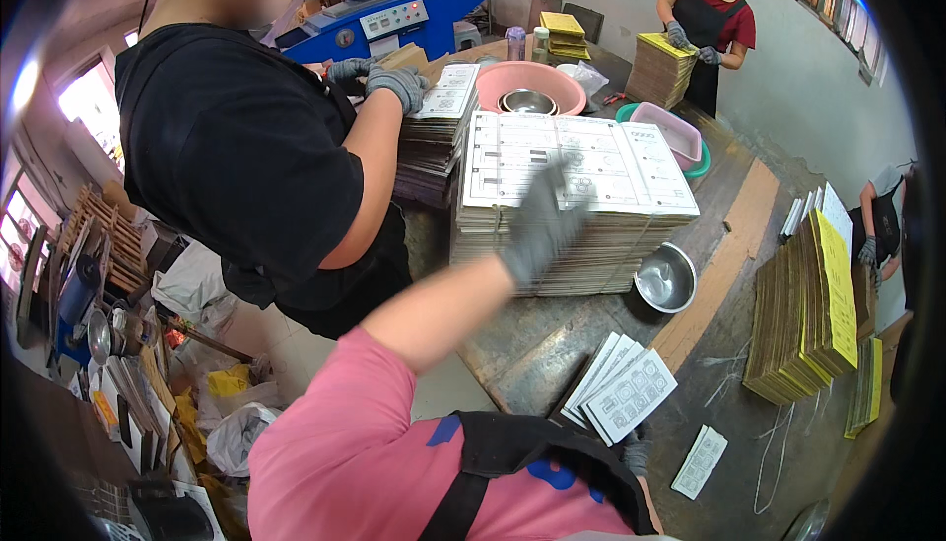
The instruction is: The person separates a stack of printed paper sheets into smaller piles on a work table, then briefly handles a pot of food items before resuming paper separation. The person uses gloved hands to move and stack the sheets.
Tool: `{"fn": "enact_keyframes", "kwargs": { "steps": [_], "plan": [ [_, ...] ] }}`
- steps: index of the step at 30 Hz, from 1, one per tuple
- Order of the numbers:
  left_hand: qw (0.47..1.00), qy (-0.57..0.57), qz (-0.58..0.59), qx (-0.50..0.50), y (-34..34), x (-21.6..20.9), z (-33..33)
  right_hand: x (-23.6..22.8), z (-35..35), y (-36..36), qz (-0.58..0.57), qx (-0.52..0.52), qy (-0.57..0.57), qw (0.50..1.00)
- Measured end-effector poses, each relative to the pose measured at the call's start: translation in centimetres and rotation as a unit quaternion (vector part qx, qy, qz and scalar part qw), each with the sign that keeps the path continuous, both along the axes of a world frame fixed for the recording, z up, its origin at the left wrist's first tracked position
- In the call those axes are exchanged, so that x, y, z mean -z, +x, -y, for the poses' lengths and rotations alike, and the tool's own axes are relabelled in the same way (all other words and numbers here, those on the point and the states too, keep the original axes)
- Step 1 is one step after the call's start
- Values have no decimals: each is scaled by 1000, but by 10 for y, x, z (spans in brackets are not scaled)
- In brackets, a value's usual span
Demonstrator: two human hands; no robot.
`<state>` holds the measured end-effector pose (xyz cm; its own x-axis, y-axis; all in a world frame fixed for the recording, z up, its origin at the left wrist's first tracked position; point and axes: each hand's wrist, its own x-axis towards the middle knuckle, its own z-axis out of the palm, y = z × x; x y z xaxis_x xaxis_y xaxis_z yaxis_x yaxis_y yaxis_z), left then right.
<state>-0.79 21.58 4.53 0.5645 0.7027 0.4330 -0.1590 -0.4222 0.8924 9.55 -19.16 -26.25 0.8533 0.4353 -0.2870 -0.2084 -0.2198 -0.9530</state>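
My left hand [545, 221], in a grey glove, reaches across to the near side of a tall stack of printed boards [611, 162] tied with clear cord. Its fingers are smeared by motion over the white printed top, and I cannot make out whether they grip anything. My right hand [637, 450], also gloved, shows only in part at the near edge of a fanned batch of white printed cards [631, 393]; its fingers are hidden. One narrow printed card [701, 462] lies apart on the metal table to the right. A steel bowl [665, 277] stands against the tall stack.
At left, a co-worker in black [236, 147] handles another printed stack [443, 98]. Another person [705, 38] holds a yellow-topped stack at the far side. Yellow-edged stacks [798, 304] stand at right, near loose cord [774, 462]. Behind are a pink basin [517, 78] and blue machine [394, 19].
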Motion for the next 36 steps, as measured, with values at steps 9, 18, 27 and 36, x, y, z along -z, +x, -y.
{"fn": "enact_keyframes", "kwargs": {
  "steps": [9, 18, 27, 36],
  "plan": [
    [751, 359, -334, -442, -47, -170, -252, 41, 78, 32, 136, 49, 32, 989],
    [601, 199, -727, -265, -79, -119, -368, 16, 109, 25, 81, 98, -55, 990],
    [538, 177, -810, -153, -69, -127, -358, -85, 90, 0, 76, 85, -170, 979],
    [624, 165, -686, -338, -61, -127, -353, -118, 89, -4, 135, 55, -286, 947]
  ]
}}
